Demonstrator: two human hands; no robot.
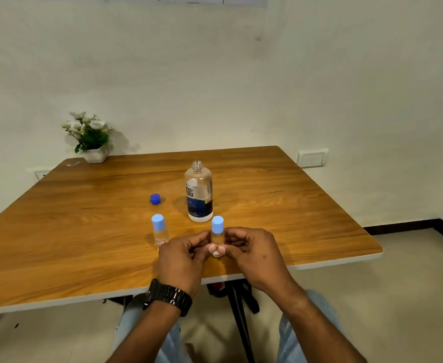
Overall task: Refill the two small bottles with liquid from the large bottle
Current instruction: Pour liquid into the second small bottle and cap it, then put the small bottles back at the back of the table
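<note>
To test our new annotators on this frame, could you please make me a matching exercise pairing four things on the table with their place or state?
Things:
1. large bottle
2. dark blue cap
3. small bottle on the left
4. small bottle on the right

Places or states:
A. held between both hands
B. lying loose on the table, apart from any bottle
C. standing open, with no cap
D. standing capped, untouched

Pairs: 1-C, 2-B, 3-D, 4-A. The left hand and right hand both grip the right small bottle.
</note>
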